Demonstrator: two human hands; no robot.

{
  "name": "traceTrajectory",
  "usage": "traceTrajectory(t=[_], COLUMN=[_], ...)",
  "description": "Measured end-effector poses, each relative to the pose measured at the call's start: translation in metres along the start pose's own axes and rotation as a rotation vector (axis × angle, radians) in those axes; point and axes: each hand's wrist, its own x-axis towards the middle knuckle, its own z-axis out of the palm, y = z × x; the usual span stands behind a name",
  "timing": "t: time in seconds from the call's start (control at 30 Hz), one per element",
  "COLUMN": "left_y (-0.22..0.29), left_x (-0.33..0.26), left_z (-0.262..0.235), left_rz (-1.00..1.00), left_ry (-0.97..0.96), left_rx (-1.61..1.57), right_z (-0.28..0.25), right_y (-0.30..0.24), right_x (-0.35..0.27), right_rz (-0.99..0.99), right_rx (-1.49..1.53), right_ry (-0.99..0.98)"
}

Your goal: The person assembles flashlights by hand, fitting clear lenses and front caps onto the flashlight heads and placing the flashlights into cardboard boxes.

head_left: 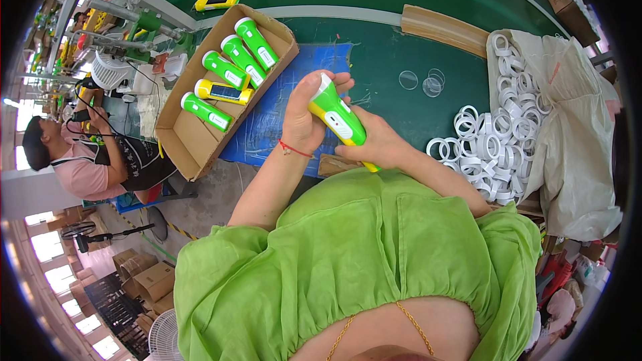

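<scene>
A green and yellow flashlight (338, 119) with a white head rim is held between my two hands in front of my chest. My left hand (304, 110) wraps round the head end, its fingers behind and the thumb near the rim. The tail end sits in the grip of my right hand (376, 139), thumb below and fingers curled over the body. A switch panel on the flashlight faces up. Left of my hands, a cardboard box (190, 167) holds several flashlights (253, 43), most green and one yellow with a dark panel uppermost.
White plastic rings (491, 147) spill from a pale sack (575, 140) at the right. Clear round discs (433, 83) lie on the green table (381, 47). Another yellow flashlight (216, 3) lies beyond the box. A co-worker (100, 167) sits at far left beside bench equipment.
</scene>
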Motion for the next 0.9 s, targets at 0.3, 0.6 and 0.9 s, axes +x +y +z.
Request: traceTrajectory(t=[0.3,0.6,0.9], left_y=[-0.014,0.005,0.006], left_x=[0.008,-0.001,0.002], left_z=[0.007,-0.007,-0.012], left_rz=[0.154,-0.046,0.006], left_ry=[0.312,-0.124,-0.217], left_rx=[0.264,0.063,-0.117], right_z=[0.004,-0.011,-0.005], right_y=[0.024,0.012,0.009], right_x=[0.017,0.007,0.007], right_rz=[-0.065,0.108,0.007], right_rx=[-0.601,0.753,0.714], right_ry=[0.468,-0.436,-0.408])
